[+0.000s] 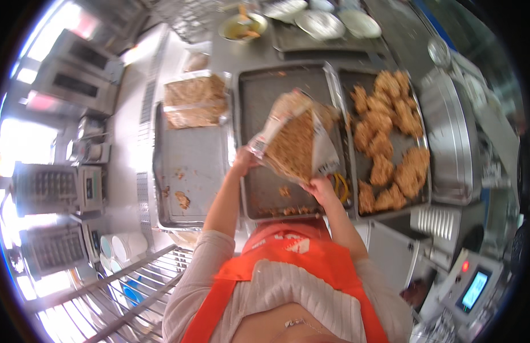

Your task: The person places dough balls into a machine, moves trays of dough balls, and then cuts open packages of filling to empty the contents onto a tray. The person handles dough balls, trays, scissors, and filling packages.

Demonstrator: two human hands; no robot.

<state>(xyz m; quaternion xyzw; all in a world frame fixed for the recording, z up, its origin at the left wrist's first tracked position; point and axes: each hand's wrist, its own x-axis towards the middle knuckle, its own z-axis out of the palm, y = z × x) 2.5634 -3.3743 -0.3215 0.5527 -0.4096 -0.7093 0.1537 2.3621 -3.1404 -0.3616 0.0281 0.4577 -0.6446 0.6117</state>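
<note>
A clear plastic bag point(292, 141), printed in places and filled with a brown flaky food, is held over the middle metal tray point(269, 171). My left hand point(246, 159) grips its left corner. At its lower end my right hand point(318, 189) pinches the plastic. Brown crumbs point(286, 211) lie along the near edge of that tray. Close to my right hand is a yellow band-like loop point(342, 188). Part of the tray and some pale brown material behind the bag are hidden by it.
The right tray point(370, 171) bears several brown crusted food pieces point(378, 122). On the left tray point(194, 158) rests another filled bag point(196, 100), with scraps nearby. Farther back are a bowl of yellow liquid point(230, 32) and white dishes point(320, 25). A wire rack point(132, 287) stands left of me.
</note>
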